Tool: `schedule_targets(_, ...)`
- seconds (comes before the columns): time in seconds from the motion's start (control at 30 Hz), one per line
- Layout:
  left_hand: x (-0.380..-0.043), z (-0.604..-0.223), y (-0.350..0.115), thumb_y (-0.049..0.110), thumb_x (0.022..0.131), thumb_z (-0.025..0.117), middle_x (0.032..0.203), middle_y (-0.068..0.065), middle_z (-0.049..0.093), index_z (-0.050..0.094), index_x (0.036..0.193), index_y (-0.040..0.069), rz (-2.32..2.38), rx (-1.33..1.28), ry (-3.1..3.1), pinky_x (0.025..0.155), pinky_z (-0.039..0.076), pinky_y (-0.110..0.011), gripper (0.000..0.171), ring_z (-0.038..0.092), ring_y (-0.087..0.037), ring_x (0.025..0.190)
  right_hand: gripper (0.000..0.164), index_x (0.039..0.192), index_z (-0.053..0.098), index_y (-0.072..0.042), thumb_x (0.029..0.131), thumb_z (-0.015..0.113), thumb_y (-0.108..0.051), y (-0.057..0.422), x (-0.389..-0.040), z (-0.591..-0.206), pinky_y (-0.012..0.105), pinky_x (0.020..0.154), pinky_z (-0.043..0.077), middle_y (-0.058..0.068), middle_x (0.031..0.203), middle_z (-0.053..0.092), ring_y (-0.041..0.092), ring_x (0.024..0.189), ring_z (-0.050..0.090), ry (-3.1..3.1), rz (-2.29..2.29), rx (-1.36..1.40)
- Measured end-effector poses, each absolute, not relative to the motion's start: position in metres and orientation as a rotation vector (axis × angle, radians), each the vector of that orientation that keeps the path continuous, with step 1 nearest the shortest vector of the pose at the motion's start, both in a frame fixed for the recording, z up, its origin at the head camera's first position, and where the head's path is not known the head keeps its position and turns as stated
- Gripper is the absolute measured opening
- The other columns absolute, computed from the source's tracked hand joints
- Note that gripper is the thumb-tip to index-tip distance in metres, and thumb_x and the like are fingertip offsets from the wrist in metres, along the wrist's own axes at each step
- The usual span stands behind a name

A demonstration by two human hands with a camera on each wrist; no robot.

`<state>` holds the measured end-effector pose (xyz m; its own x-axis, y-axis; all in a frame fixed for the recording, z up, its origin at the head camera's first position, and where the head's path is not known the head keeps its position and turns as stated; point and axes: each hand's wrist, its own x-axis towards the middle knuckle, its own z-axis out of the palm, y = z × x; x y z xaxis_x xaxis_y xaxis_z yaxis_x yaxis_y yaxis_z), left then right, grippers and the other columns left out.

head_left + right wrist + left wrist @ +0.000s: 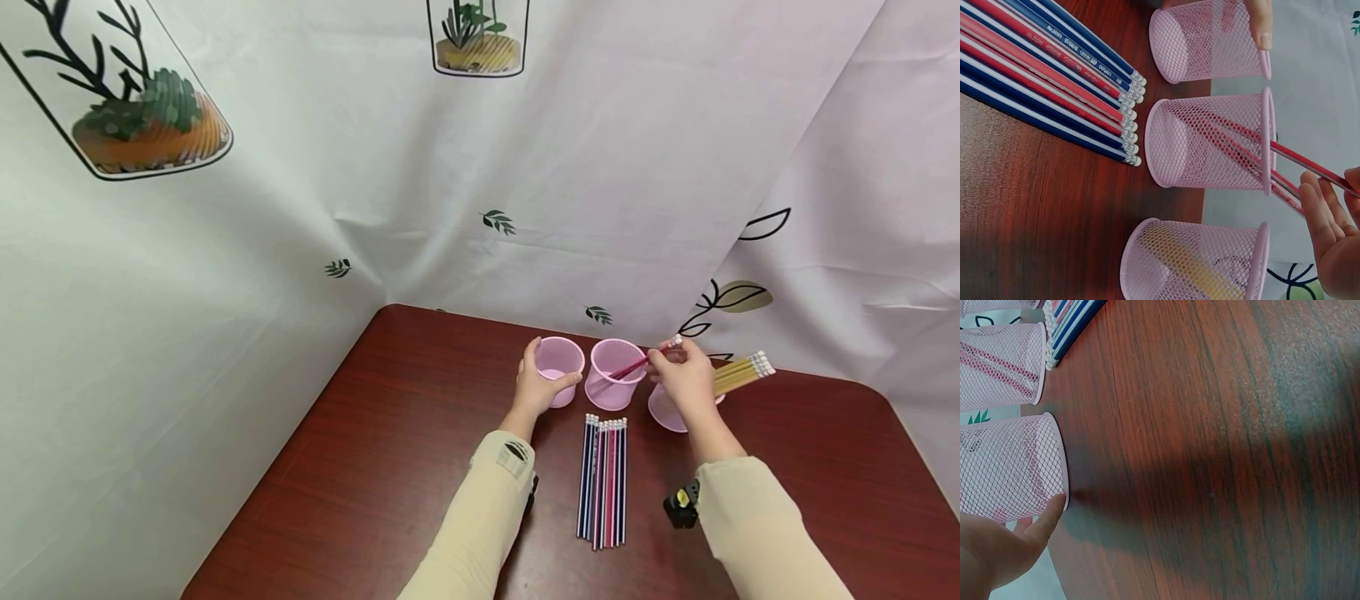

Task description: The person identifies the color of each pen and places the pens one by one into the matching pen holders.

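Three pink mesh pencil cups stand in a row. My left hand grips the left cup, thumb and fingers spread around its sides; in the left wrist view a fingertip lies near the cup's base. Over the middle cup, my right hand pinches a red pencil near its eraser end. That pencil slants down inside the mesh. A second red pencil leans in the same cup, its upper part passing behind the right fingers. The right cup holds several yellow pencils.
A row of blue and red striped pencils lies on the dark red wooden table, erasers toward the cups. Patterned white cloth hangs right behind the table's back edge. A small black device sits at the right wrist.
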<state>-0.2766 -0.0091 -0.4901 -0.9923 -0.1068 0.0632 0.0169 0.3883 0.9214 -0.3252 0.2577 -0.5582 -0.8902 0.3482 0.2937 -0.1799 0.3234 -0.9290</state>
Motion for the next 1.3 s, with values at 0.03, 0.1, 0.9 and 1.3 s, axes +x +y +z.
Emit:
schedule_targets(0.03, -0.277, -0.49, -0.009, 0.041, 0.049, 0.077, 0.119, -0.004, 0.039, 0.027, 0.126, 0.034, -1.674, 0.082, -2.523, 0.081, 0.034, -0.033, 0.092, 0.041, -0.023, 0.103, 0.039, 0.093, 0.05, -0.012, 0.07, 0.062, -0.041, 0.258, -0.325, -0.559, 0.029, 0.044, 0.046, 0.009, 0.079, 0.059, 0.02, 0.057, 0.06, -2.153, 1.594, -0.146)
schedule_targets(0.1, -0.277, -0.49, -0.009, 0.041, 0.049, 0.077, 0.119, -0.004, 0.039, 0.027, 0.126, 0.034, -1.673, 0.084, -2.527, 0.081, 0.034, -0.033, 0.092, 0.041, -0.023, 0.103, 0.039, 0.093, 0.05, -0.013, 0.07, 0.062, -0.041, 0.259, -0.323, -0.559, 0.029, 0.044, 0.046, 0.009, 0.077, 0.061, 0.02, 0.056, 0.06, -2.157, 1.59, -0.157)
schedule_targets(0.9, -0.277, -0.491, -0.008, 0.042, 0.049, 0.077, 0.118, -0.005, 0.039, 0.028, 0.126, 0.034, -1.691, 0.082, -2.509, 0.081, 0.034, -0.035, 0.092, 0.041, -0.025, 0.103, 0.052, 0.091, 0.052, -0.007, 0.063, 0.064, -0.049, 0.265, -0.31, -0.563, 0.032, 0.045, 0.046, -0.001, 0.062, 0.062, 0.021, 0.055, 0.06, -2.117, 1.771, -0.475)
schedule_targets(1.3, -0.277, -0.49, -0.009, 0.041, 0.049, 0.077, 0.119, -0.004, 0.038, 0.027, 0.126, 0.035, -1.698, 0.095, -2.508, 0.081, 0.034, -0.035, 0.092, 0.04, -0.025, 0.104, 0.051, 0.092, 0.055, -0.006, 0.064, 0.065, -0.047, 0.264, -0.308, -0.566, 0.036, 0.046, 0.046, 0.009, 0.07, 0.063, 0.027, 0.058, 0.06, -2.103, 1.812, -0.454)
